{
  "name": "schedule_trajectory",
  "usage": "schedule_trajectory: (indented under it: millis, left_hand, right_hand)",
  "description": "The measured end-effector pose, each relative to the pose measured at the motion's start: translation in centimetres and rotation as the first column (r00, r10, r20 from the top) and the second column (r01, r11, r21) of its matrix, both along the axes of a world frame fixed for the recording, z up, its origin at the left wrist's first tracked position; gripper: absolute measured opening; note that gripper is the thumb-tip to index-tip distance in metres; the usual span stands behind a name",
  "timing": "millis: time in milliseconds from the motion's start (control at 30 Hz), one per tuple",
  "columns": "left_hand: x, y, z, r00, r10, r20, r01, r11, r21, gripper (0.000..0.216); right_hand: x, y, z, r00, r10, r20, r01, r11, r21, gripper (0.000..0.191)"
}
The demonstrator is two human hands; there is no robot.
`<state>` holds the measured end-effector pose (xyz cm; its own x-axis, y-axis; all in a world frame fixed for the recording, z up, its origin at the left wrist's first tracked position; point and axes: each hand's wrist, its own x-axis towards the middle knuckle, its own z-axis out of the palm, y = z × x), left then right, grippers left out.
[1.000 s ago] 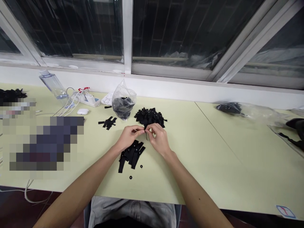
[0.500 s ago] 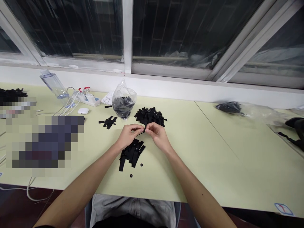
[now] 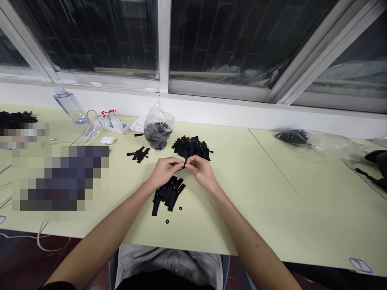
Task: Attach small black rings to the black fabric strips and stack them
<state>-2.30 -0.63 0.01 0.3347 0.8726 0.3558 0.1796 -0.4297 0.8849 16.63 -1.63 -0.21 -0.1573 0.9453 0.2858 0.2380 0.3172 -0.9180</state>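
My left hand (image 3: 165, 172) and my right hand (image 3: 202, 172) meet fingertip to fingertip over the pale green table (image 3: 272, 189). Together they pinch a small black strip (image 3: 183, 165), mostly hidden by the fingers. Just beyond the hands lies a heap of black strips (image 3: 191, 147). Under my left wrist sits a flatter pile of black strips (image 3: 167, 194) with small snaps. Two tiny black rings (image 3: 167, 221) lie loose on the table near that pile.
A clear plastic bag with dark parts (image 3: 157, 131) stands behind the heap. A few black strips (image 3: 138, 154) lie to its left. A water bottle (image 3: 70, 106), power strip with cables (image 3: 113, 125) and white earbud case (image 3: 107, 140) sit at the back left. More bagged black pieces (image 3: 294, 137) lie far right.
Both hands have drawn slightly up and closer together; the short strip end that hung below the fingers a second ago is no longer visible.
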Motion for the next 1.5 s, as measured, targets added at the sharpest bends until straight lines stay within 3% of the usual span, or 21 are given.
schedule_trajectory:
  millis: [300, 633, 1033, 1500]
  left_hand:
    - [-0.1, -0.1, 0.2, 0.998, -0.008, -0.070, 0.011, 0.999, 0.053, 0.024]
    - [0.3, -0.2, -0.2, 0.998, -0.046, -0.037, 0.045, 0.998, -0.036, 0.021]
    - [0.9, 0.3, -1.0, 0.988, -0.083, 0.128, 0.105, 0.980, -0.172, 0.022]
    - [1.4, 0.1, -0.7, 0.984, -0.009, 0.180, 0.048, 0.976, -0.213, 0.020]
  right_hand:
    - [0.0, -0.2, 0.4, 0.995, -0.011, 0.098, 0.005, 0.998, 0.061, 0.013]
    - [0.0, -0.8, 0.8, 0.969, -0.066, 0.238, 0.021, 0.982, 0.186, 0.008]
    - [-0.1, -0.7, 0.2, 0.914, -0.125, 0.386, -0.068, 0.890, 0.450, 0.016]
    - [-0.8, -1.1, 0.2, 0.856, -0.210, 0.473, -0.063, 0.865, 0.498, 0.014]
